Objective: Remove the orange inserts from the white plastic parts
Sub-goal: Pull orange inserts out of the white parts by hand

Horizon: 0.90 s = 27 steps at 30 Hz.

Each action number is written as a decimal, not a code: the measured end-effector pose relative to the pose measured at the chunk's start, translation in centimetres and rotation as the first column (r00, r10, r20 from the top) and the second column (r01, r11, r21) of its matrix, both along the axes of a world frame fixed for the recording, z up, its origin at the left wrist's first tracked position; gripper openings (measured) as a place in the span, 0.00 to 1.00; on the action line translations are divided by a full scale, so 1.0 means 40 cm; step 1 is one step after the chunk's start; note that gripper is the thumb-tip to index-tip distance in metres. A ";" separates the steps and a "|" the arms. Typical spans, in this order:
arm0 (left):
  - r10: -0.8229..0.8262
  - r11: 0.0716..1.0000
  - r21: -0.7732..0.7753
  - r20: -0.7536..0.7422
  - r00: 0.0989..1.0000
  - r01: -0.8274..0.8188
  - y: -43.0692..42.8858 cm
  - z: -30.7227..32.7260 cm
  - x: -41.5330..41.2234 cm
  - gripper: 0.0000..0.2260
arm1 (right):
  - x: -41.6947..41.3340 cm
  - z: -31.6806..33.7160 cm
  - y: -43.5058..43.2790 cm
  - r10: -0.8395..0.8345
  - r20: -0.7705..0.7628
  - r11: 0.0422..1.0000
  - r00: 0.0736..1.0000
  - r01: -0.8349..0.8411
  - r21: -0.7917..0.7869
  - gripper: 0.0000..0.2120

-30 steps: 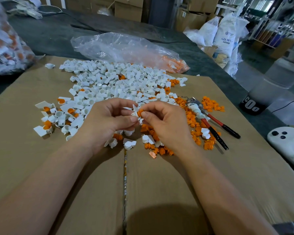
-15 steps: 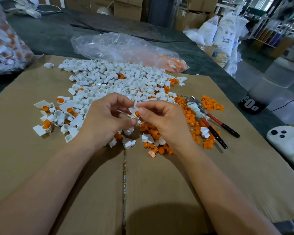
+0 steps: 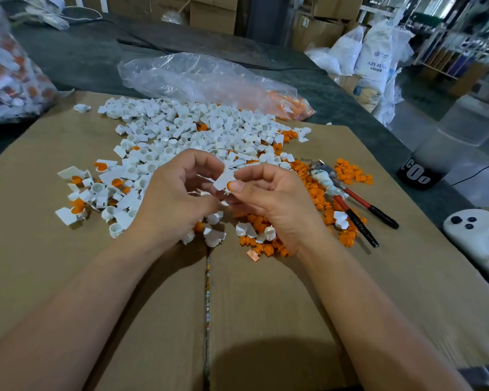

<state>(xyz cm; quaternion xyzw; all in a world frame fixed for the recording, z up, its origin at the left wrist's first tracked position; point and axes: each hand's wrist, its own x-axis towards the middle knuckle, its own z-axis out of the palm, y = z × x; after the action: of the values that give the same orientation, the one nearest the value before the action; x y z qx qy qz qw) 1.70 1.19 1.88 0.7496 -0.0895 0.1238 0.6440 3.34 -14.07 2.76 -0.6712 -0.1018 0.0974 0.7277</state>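
Observation:
Above the cardboard, my left hand [image 3: 175,198] and my right hand [image 3: 271,196] meet on one small white plastic part [image 3: 223,180]. An orange insert [image 3: 228,185] sits in that part, pressed under my right thumb. My left fingers pinch the white part from the left. A big heap of white parts [image 3: 198,131] lies behind my hands. To the left lie white parts with orange inserts in them [image 3: 82,196]. Loose orange inserts [image 3: 314,190] are spread under and right of my right hand.
Red-and-black-handled pliers [image 3: 347,204] lie right of the orange pile. A clear plastic bag [image 3: 203,80] lies behind the heap, another bag of parts [image 3: 9,77] at far left. The cardboard sheet [image 3: 266,320] covers a dark table. A white device [image 3: 480,235] rests at the right edge.
Both hands have lifted slightly and turned the white part; my right thumb has shifted onto the orange insert. The piles and pliers have not moved.

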 end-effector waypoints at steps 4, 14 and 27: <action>-0.089 0.984 -0.162 -0.120 0.989 0.069 0.004 0.001 0.000 0.11 | -0.002 0.001 -0.007 -0.023 0.180 0.981 0.983 0.057 -0.186 0.10; -0.112 0.993 -0.041 -0.127 0.986 0.107 0.007 -0.010 0.005 0.08 | -0.010 0.006 -0.011 0.116 0.249 0.933 0.962 -0.020 -0.360 0.14; -0.027 0.998 0.060 -0.125 0.992 0.035 0.005 -0.005 0.004 0.04 | -0.003 -0.005 -0.004 0.128 0.284 0.922 0.950 -0.008 -0.388 0.15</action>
<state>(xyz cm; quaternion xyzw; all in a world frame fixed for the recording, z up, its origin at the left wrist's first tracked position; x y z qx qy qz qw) 1.85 1.38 1.69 0.7740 -0.0648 0.0641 0.6266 3.21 -14.24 2.56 -0.8029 -0.2153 0.0365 0.5547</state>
